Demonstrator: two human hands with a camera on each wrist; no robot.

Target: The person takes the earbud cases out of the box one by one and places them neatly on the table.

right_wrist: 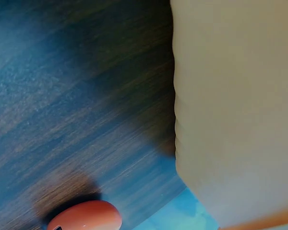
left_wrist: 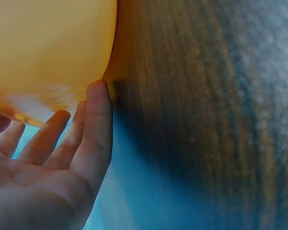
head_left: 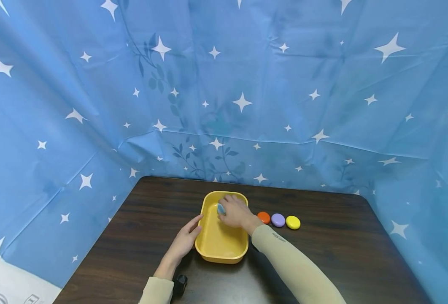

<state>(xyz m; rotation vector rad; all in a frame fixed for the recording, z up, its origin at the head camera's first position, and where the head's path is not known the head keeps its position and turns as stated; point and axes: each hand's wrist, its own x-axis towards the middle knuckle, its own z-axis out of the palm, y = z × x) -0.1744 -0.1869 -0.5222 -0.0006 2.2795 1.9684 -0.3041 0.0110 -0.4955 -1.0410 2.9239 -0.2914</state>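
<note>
Disc (head_left: 221,209) in right hand (head_left: 235,210)

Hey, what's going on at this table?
A person's right hand holds a small blue piece within the yellow bin's outline, though I can't tell whether it touches the bottom. The left hand touches the bin's left side. Red, purple and yellow discs lie in a row on the table, right of the bin.

We see an evenly lit head view, shadows beside the tray (head_left: 217,244), and dimmer wrist views, the table (left_wrist: 197,96) blurred.
</note>
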